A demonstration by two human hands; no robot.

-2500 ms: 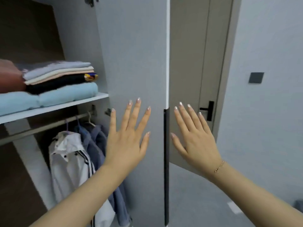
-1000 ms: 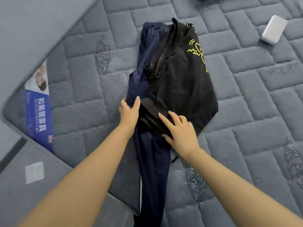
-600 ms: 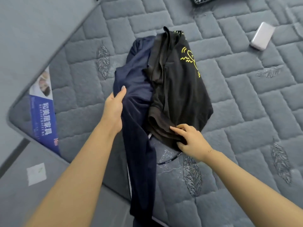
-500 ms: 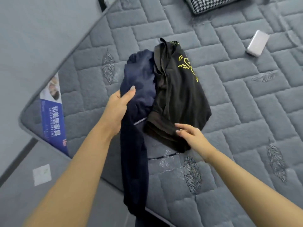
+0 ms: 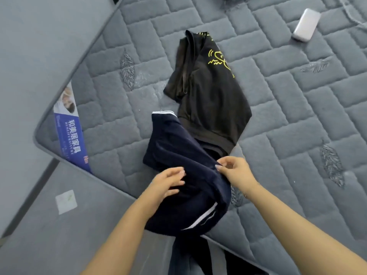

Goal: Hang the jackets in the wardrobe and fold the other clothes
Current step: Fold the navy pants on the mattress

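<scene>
Mattress, grey quilted, fills most of the view; its near corner sits under the work, floor beyond the edge.

Black garment with yellow print lies flat on the mattress, crumpled along its left side, not folded. Its lower hem touches the navy piece.

Navy garment with white trim is bunched at the mattress corner. Upper part rests on the quilting; lower part hangs off the edge toward the floor.

Left hand has fingers curled into the navy cloth near the middle of the bunch. Right hand pinches a fold of the same cloth at its right edge, just beside the black hem.

Small pale case lies well apart at the upper right; blue label is on the mattress side.

Risks, as judged:
- The hanging tail carries weight. If either hand lets go to re-grip, the navy piece could slide off the corner onto the floor.
- Right pinch is close to the black hem; a pull could drag the black garment along and rumple it further.
- Cloth is bunched, seams hidden. Folding without spreading it flat first would likely give a lopsided fold.
- Working right at the corner leaves little flat surface; moving inward seems safer.
</scene>
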